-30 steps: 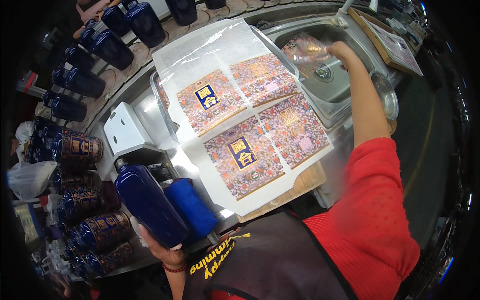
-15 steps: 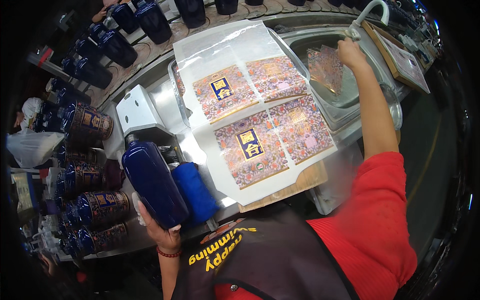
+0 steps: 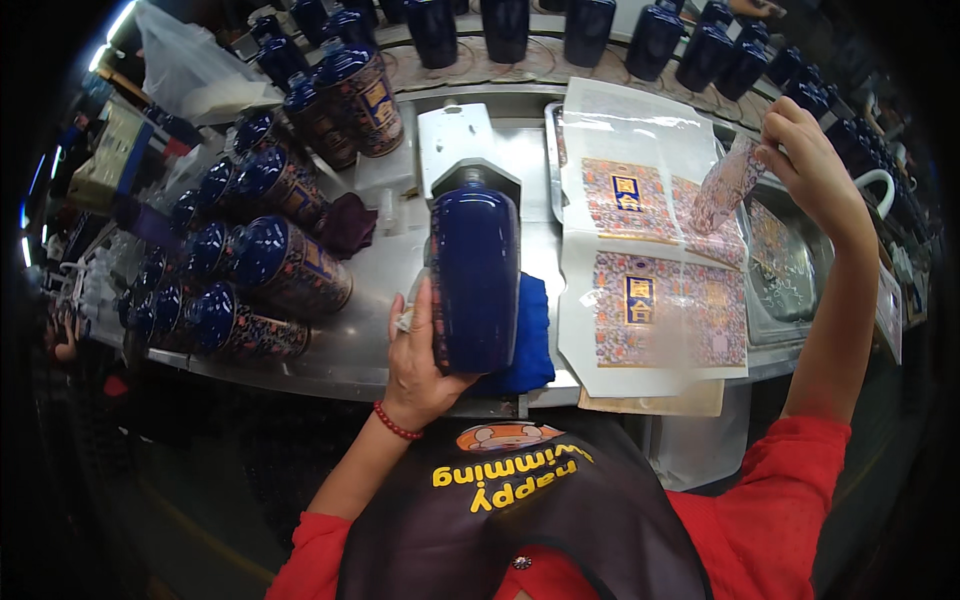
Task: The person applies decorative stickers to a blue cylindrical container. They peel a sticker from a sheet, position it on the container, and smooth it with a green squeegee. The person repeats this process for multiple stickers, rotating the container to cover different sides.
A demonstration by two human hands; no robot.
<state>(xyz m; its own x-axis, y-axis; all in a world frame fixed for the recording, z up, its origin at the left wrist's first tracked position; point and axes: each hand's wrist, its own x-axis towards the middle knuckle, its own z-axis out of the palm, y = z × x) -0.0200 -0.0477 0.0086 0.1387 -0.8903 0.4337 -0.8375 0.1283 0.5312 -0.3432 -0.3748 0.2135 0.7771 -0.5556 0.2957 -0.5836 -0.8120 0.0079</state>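
Observation:
A plain dark blue bottle [image 3: 477,275] lies with its neck against a white holder [image 3: 452,145] and its base toward me. My left hand [image 3: 415,360] is closed around the left side of its lower end; a small whitish bit shows at the fingers. Pinched in my right hand [image 3: 810,165], a thin, limp floral decal [image 3: 727,188] hangs folded above the right side of the board. Pink floral decal sheets [image 3: 610,262] with gold and blue panels lie on that white board [image 3: 640,115]. A folded blue cloth [image 3: 533,335] sits right of the bottle.
A metal sink [image 3: 790,325] with water, a decal in it and a white tap [image 3: 878,185] is at right. Several decorated bottles [image 3: 290,265] crowd the left beside a dark purple cloth [image 3: 347,225]. Plain blue bottles [image 3: 507,30] line the far ledge. A plastic bag [image 3: 190,60] is far left.
My right hand has moved from the tap side of the sink to above the board's right edge and now holds a decal. The view has turned; my left hand stays on the bottle.

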